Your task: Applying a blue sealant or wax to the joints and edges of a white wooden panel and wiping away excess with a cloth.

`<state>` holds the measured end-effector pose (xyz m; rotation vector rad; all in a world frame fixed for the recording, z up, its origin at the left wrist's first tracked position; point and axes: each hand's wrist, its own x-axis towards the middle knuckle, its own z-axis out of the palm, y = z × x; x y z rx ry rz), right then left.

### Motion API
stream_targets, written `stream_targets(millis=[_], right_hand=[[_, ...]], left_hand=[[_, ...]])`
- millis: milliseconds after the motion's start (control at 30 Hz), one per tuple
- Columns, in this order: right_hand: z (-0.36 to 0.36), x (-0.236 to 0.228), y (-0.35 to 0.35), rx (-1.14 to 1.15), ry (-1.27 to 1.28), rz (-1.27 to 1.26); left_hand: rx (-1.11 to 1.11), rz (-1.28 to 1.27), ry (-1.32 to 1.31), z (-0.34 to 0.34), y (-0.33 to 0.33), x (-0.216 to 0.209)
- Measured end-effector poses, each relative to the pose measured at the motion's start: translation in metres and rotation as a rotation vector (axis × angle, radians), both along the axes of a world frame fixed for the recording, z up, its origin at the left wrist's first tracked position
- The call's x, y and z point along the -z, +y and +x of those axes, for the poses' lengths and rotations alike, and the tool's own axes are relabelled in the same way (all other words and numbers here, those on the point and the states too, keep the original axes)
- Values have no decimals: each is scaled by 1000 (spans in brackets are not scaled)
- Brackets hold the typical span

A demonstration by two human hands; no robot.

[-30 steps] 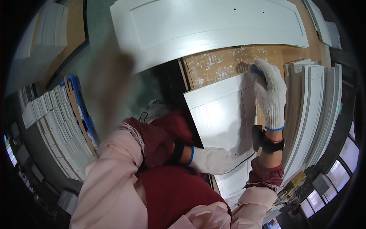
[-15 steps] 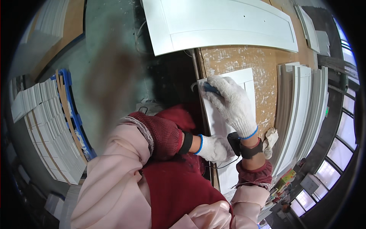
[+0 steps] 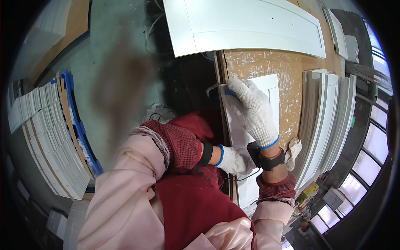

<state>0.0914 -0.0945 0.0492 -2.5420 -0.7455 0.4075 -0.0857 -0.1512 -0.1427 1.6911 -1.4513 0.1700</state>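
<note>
A white panel (image 3: 268, 87) with a recessed frame lies on the workbench along its left edge. My right hand (image 3: 252, 110), in a white knit glove with a blue cuff, is closed around a small dark blue object (image 3: 228, 91) at the panel's far left corner. Most of that object is hidden under the fingers. My left hand (image 3: 236, 161), gloved alike, rests on the panel nearer to me. Its fingers are partly covered by my right wrist, which wears a black strap with a small box (image 3: 253, 153).
A larger white panel (image 3: 250, 27) lies across the far end of the brown, paint-flecked workbench (image 3: 290, 112). Several white panels (image 3: 327, 125) stand at the right beside a crumpled cloth (image 3: 294, 148). To the left, stacked white boards (image 3: 52, 137) stand by a blue pallet (image 3: 79, 112).
The view has shifted slightly. My right hand stays on the blue object at the panel's far corner, its fingers a little farther up. My left hand remains on the panel.
</note>
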Motion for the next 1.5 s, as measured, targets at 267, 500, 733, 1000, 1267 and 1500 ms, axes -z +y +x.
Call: stream_targets(millis=[267,500,733,1000,1267,1500], right_hand=[[2,-16,-28,254,-107,130],[-135,-52,-140,1094,372,631],[-328,7,-119,1429,471,1039],[-385,45,-92,1563,-7,1309],[-394,39,-80,1487,-255,1473],[-333,-19,-80,1086,-152,1480]], left_hand=[[164,207,531,52,77,-102],[-912,-119,591,134,203,-130],[-605,-254,1584,177,216,-84],[-314,84,1364,160,255,-95],[-257,149,1330,123,261,-126],[-286,-543,1452,87,327,-128]])
